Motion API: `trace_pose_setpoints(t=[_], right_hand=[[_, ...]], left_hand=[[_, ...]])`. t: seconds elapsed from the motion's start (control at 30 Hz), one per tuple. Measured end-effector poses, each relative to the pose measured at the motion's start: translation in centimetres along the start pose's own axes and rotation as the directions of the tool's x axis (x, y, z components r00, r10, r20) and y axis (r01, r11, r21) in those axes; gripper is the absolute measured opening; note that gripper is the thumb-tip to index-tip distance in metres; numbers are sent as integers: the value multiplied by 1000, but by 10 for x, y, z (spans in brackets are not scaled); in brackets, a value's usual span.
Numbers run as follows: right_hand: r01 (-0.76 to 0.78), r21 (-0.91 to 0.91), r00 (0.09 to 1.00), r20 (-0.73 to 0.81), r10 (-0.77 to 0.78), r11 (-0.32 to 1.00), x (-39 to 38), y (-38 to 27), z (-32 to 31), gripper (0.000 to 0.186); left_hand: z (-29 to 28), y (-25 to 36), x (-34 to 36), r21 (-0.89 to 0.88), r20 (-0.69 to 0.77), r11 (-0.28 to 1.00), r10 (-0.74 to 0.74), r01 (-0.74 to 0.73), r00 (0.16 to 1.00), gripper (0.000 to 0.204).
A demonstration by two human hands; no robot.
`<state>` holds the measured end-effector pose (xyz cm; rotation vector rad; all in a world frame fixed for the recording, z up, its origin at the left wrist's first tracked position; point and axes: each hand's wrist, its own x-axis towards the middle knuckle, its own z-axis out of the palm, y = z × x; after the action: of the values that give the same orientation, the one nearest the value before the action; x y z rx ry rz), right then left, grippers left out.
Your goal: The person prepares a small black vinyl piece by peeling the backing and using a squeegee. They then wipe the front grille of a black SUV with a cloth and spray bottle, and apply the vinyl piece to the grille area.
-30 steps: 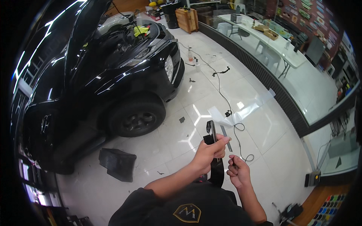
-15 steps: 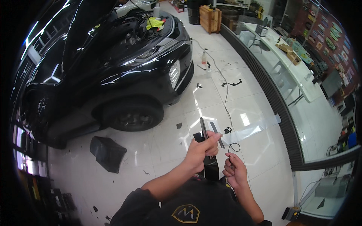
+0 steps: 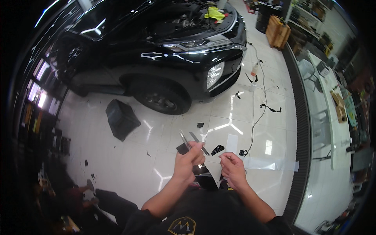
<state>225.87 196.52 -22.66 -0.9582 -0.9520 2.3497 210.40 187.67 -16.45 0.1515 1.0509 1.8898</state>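
Note:
My left hand (image 3: 188,162) is closed around a long glossy black trim piece (image 3: 207,177), whose narrow far end sticks out past the fingers. A thin flat grey strip (image 3: 199,142) also juts from between its thumb and fingers. To its right, my right hand (image 3: 234,169) is closed in a pinch, and what its fingertips hold, if anything, is too small to make out. Just beyond those fingertips shows a shiny black scrap (image 3: 217,149); I cannot tell whether they touch it.
A black car (image 3: 168,66) with its bonnet raised stands ahead. On the tiled floor lie a dark angular panel (image 3: 121,119), a white sheet (image 3: 232,143), clear film (image 3: 270,164), a cable (image 3: 263,113) and spray bottles (image 3: 254,70). A long table (image 3: 331,117) stands behind glass at right.
My view has swung to the right. The left hand has turned the trim piece and grey strip so that they lean further left. My right hand has moved up beside it, still pinched.

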Motion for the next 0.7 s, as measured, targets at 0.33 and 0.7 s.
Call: trace_pose_setpoints(t=[0.33,0.7], right_hand=[[83,-355,935,352,51,931,3,-52,-13,31],[232,-385,876,482,-19,893,-52,-30,25,26]], left_hand=[[21,-38,-25,9,-330,970,231,-241,915,18],[13,-43,-86,43,-312,938,340,-344,887,13]])
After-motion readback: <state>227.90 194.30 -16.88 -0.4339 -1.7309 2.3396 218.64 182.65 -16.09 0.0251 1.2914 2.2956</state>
